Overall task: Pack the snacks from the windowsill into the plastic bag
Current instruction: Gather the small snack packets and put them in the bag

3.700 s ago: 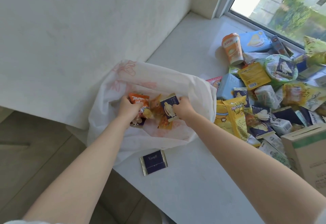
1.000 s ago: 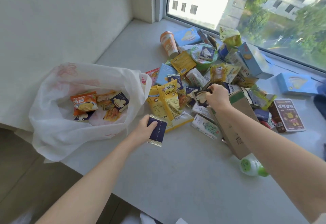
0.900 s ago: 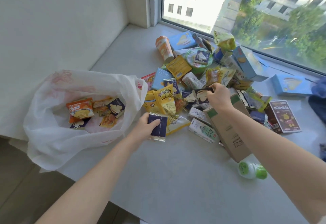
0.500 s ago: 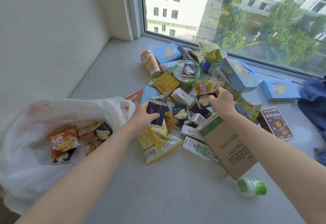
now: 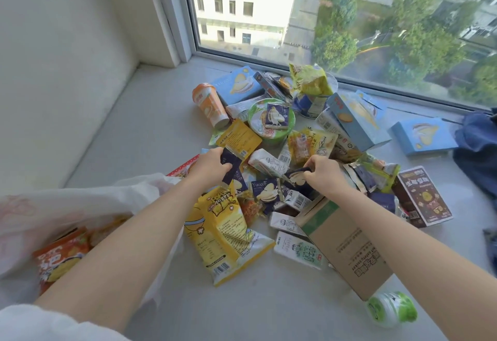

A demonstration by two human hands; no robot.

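My left hand (image 5: 211, 164) is curled round a navy packet (image 5: 233, 173). My right hand (image 5: 324, 172) pinches a second packet (image 5: 295, 177) by its top edge. Both are over the middle of the pile (image 5: 271, 163) on the sill (image 5: 150, 131). The bag (image 5: 80, 206) lies open just left of the pile, with an orange pack (image 5: 60, 256) and a few others inside, partly hidden by my arm.

I'd say I'm early in the job: a handful is packed, but the cup (image 5: 208, 104), bowl (image 5: 281, 137), blue boxes (image 5: 355, 123), yellow bags (image 5: 226, 233) and many small packets are left.

A cardboard box (image 5: 347, 246) under my right forearm covers the pile's near edge. A green bottle (image 5: 390, 311) lies just beside it. The yellow bags lie between the pile and the bag's mouth.
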